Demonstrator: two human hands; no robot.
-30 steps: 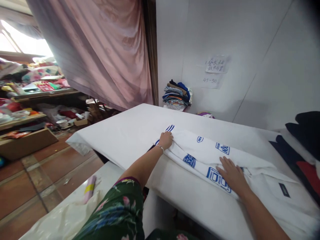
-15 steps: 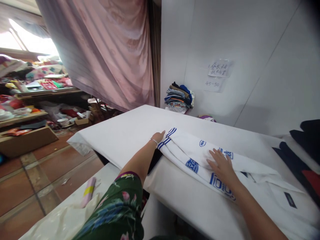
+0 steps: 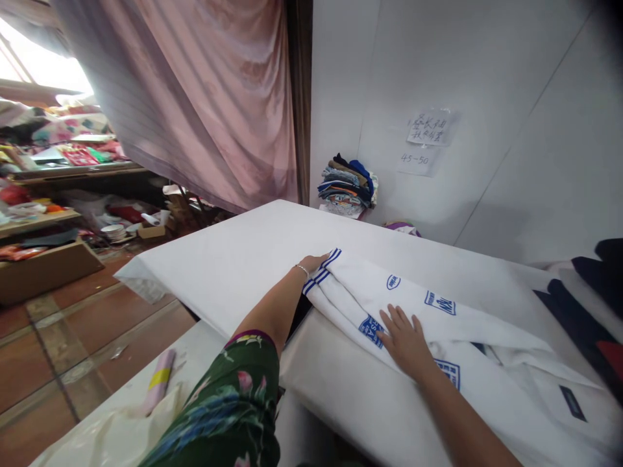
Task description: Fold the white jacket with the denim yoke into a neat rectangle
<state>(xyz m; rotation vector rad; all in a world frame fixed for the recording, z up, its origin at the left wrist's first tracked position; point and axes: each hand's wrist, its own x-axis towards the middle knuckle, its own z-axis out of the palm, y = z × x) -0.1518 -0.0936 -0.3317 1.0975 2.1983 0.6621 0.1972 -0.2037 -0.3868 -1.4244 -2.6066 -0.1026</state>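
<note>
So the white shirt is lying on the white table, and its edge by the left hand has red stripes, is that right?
Not quite: the stripes are blue, not red, as the head view shows. The white shirt does lie on the white table, its striped edge by the left hand.

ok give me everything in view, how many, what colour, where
table: 1, white, centre
garment: 1, white with blue prints and stripes, on the table
clothes pile: 1, mixed colours, by the wall
dark clothes: count unclear, navy and red, right edge
paper notes: 2, white, on the wall
wall: pale grey, behind the table
curtain: 1, pink, upper left
roll: 1, pink with yellow band, lower left
plastic sheet: 1, cream, below the roll
large box: 1, brown, far left
clutter: uncountable, mixed, far left
floor: 1, reddish tiles, left
bracelet: 1, silvery, left wrist
sleeve: 1, green floral, left arm
left hand: 1, at the garment's striped end
right hand: 1, spread on the garment
</note>
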